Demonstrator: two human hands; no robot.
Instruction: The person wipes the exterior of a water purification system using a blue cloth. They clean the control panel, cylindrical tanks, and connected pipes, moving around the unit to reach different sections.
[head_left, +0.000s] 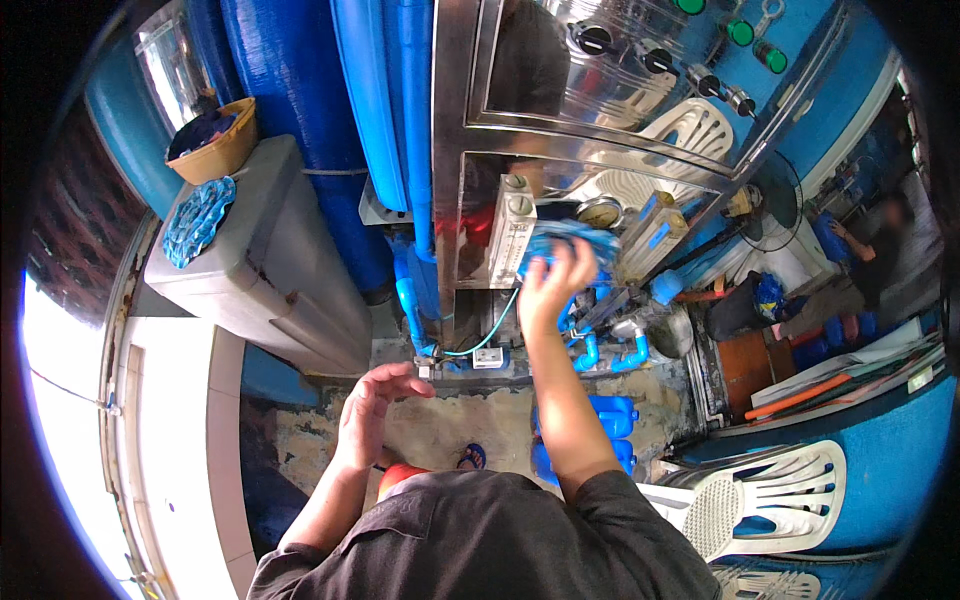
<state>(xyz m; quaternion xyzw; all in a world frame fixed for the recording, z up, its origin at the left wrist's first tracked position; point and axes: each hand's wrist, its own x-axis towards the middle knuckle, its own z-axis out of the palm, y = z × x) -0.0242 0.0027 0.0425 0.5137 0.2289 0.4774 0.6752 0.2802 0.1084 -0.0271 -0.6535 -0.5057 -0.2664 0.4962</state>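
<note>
My right hand (553,288) is closed on a blue patterned cloth (600,240) at the front of a stainless steel cabinet (482,185). Just left of the cloth, a clear upright flow meter (510,240) juts from the panel. A round dial gauge (601,212) shows above the cloth, and another clear meter (655,240) stands to its right. The cloth covers part of the panel behind it. My left hand (372,408) hangs in the air, lower and to the left, its fingers loosely bent and slightly apart with nothing in them.
Blue pipes (585,350) and a thin hose run below the cabinet. Blue jugs (610,415) stand on the floor by my right arm. A grey bin (265,255) bears another blue cloth (198,220) and a basket (215,145). White plastic chairs (770,500) are at right; another person is farther off.
</note>
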